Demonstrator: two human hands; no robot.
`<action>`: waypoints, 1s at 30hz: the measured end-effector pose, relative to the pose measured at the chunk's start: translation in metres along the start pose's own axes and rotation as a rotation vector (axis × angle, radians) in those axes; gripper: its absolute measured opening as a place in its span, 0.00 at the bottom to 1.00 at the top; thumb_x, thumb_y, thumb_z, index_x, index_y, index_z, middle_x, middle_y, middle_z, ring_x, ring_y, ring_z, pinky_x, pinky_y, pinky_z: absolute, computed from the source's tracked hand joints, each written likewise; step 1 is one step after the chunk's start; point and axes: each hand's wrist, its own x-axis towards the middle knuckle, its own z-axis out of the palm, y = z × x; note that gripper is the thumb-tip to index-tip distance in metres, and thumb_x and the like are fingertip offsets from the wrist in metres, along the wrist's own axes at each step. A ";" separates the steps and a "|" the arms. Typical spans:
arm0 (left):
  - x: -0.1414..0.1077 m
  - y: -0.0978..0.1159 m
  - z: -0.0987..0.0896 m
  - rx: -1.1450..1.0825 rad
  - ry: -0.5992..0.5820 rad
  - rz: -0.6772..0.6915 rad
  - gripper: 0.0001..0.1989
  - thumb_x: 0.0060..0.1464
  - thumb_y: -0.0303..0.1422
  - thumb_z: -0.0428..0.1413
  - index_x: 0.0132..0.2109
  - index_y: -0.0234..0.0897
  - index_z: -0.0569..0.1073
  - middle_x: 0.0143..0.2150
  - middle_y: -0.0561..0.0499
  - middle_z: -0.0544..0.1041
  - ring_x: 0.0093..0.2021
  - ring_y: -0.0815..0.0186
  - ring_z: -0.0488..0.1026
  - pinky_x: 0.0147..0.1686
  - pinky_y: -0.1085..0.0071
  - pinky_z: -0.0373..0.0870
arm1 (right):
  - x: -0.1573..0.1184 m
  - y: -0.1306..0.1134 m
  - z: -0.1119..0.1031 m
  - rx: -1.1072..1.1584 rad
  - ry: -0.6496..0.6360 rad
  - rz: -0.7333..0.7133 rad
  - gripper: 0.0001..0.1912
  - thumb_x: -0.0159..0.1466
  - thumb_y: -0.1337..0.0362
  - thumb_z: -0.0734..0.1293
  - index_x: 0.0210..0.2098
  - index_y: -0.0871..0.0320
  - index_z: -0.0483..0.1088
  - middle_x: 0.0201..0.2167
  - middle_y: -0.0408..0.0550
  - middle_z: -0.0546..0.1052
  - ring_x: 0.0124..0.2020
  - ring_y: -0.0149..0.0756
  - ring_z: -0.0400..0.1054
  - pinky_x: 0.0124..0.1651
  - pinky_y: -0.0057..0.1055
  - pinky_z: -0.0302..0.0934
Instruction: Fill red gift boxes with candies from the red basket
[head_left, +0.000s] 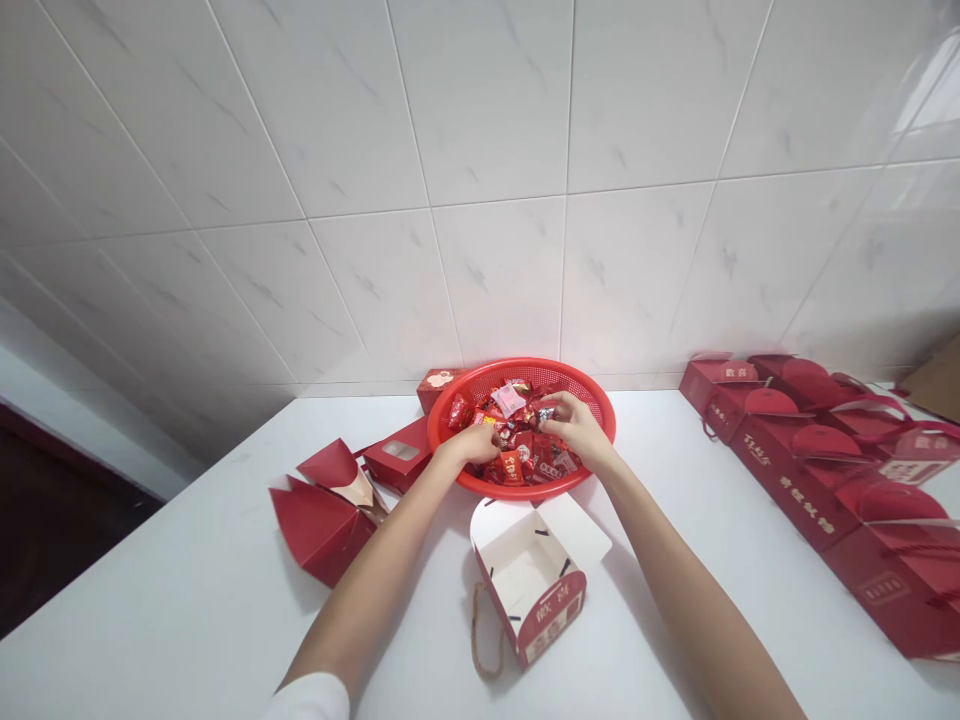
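Observation:
A red plastic basket [600, 400] holds a heap of wrapped candies [525, 455], mostly in red wrappers, with a pink one [508, 400] near the top. Both hands reach into it. My left hand [478, 443] is at the heap's left side, fingers curled down; whatever they hold is hidden. On the right, my right hand [574, 428] pinches a shiny silver-and-red wrapped candy [545, 413] between thumb and fingers. In front of the basket stands an open gift box [534, 590], red outside and white inside, with a twine handle [480, 640].
A partly folded red box [322, 520] and a flat red box with a window [401, 455] lie left of the basket. Behind is a small red box [436, 385]. Rows of red gift boxes [795, 480] line the right side. A tiled wall [495, 280] backs the white table [187, 600].

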 end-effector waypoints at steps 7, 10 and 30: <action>-0.003 0.001 0.000 0.066 0.035 -0.059 0.06 0.40 0.23 0.58 0.28 0.37 0.77 0.34 0.44 0.81 0.36 0.56 0.78 0.33 0.71 0.70 | 0.001 0.000 0.000 0.017 0.003 0.021 0.17 0.47 0.65 0.69 0.38 0.54 0.67 0.31 0.42 0.77 0.35 0.39 0.72 0.37 0.34 0.65; -0.004 0.003 0.000 0.096 0.069 -0.069 0.08 0.42 0.25 0.57 0.33 0.37 0.78 0.41 0.42 0.81 0.42 0.54 0.77 0.36 0.69 0.71 | 0.001 0.000 0.001 0.029 0.018 0.034 0.18 0.47 0.64 0.69 0.38 0.54 0.66 0.30 0.41 0.76 0.34 0.39 0.72 0.36 0.34 0.64; -0.007 0.019 -0.018 0.426 -0.184 -0.053 0.29 0.43 0.23 0.58 0.55 0.39 0.76 0.56 0.40 0.76 0.52 0.50 0.75 0.47 0.66 0.73 | 0.001 0.002 0.001 0.008 0.015 -0.030 0.16 0.47 0.65 0.69 0.37 0.56 0.68 0.32 0.44 0.77 0.36 0.38 0.72 0.40 0.34 0.66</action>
